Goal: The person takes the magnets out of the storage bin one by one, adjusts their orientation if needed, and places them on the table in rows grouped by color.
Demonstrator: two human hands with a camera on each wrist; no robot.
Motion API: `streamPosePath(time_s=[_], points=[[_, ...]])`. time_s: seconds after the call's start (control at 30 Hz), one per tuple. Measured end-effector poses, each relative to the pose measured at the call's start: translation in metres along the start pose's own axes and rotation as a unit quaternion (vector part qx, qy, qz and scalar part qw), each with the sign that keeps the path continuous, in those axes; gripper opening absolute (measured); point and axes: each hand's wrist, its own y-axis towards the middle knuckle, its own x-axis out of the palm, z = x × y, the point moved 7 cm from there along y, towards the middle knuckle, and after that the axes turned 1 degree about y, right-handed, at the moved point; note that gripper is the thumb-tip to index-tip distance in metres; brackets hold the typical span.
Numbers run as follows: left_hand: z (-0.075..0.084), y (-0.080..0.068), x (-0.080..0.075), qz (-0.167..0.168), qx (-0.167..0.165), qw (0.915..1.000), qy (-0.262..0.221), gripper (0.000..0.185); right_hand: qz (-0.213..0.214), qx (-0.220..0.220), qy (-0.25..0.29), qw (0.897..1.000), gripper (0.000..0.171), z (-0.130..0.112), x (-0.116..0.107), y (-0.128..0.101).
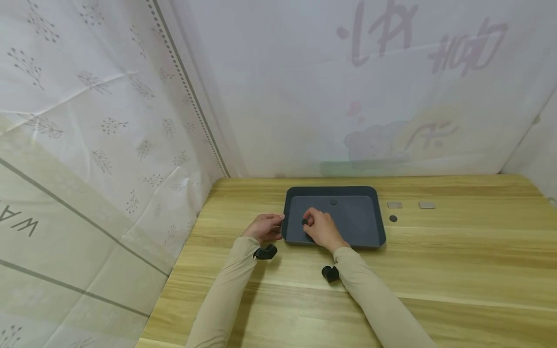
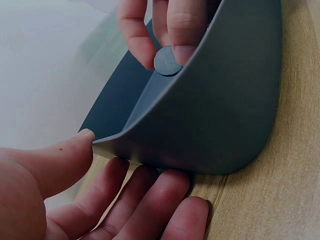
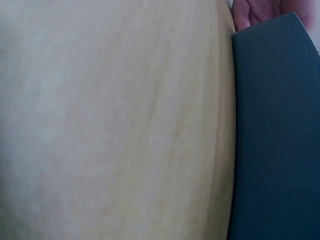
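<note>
the right hand [image 1: 323, 228] pinches a small dark disc [image 2: 167, 60] between thumb and fingertips [image 2: 181, 27], low over the near-left part of a dark grey tray [image 1: 370, 227], while the left hand [image 1: 264, 227] holds the tray's left corner, thumb on the rim and relaxed fingers against its outer wall. judged from this, the step in hand is handling the disc inside the tray, whether setting it down or lifting it cannot be told; the next move calls for a steady tray and a clean parting or lift of the pinch. a 2nd disc [image 1: 333, 202] lies near the tray's far wall, a 3rd [image 1: 393, 218] on the table [image 1: 457, 261] just right of the tray, with 2 small grey squares [image 1: 394, 205] beyond it. the table is pale wood-grain; white sheeting, leaf-printed at left and faintly lettered behind, closes in the space. both sleeves are beige, each wrist carrying a black camera mount [image 1: 265, 252].
</note>
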Motion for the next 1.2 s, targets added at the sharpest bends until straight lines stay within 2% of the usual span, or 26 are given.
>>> streamPosePath(time_s=[0.57, 0.9, 1.2], points=[[-0.001, 0.0024, -0.0006, 0.0, 0.009, 1.0, 0.001, 0.037, 0.004, -0.005, 0.033, 0.999, 0.02, 0.001, -0.0014, -0.0025], [0.0001, -0.0013, 0.0003, 0.001, 0.011, 0.9999, 0.002, 0.036, 0.013, -0.011, 0.052, 0.999, 0.02, 0.0023, -0.0012, -0.0042], [-0.001, 0.0008, -0.0001, 0.003, 0.017, 0.9998, 0.006, 0.035, 0.045, -0.015, 0.089, 0.995, 0.021, 0.0022, -0.0093, -0.0056]])
